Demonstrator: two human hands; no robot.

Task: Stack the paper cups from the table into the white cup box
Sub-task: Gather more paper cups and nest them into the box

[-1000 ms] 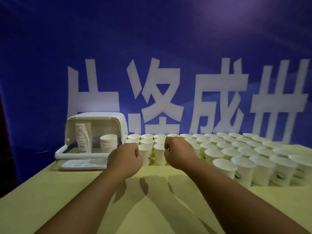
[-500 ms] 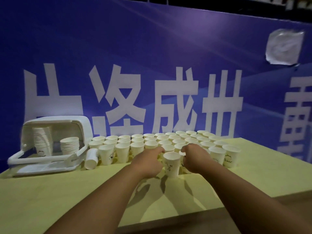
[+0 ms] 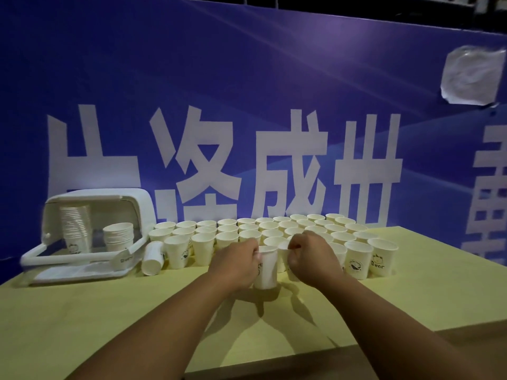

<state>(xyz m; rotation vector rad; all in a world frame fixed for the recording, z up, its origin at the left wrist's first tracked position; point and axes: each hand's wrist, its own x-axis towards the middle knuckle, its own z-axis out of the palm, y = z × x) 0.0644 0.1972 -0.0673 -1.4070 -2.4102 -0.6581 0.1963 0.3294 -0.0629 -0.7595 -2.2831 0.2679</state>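
Several white paper cups [image 3: 274, 227] stand in rows on the yellow table [image 3: 109, 311]. My left hand [image 3: 237, 263] grips the side of one front cup [image 3: 266, 267], which stands a little ahead of the rows. My right hand [image 3: 310, 255] is closed on the rim of another cup [image 3: 284, 249] just behind and to the right of it. The white cup box [image 3: 82, 237] lies open at the left, with a tall stack [image 3: 74, 229] and a short stack [image 3: 118, 237] of cups inside.
One cup [image 3: 152, 259] lies tipped over beside the box's front corner. A blue banner [image 3: 247, 119] with large white characters rises right behind the table. The table's front edge [image 3: 301, 355] runs across near my forearms.
The view has swung right, so the box sits farther left. My hands moved from the left cups to the middle front cups and closed on two; one cup now lies tipped by the box.
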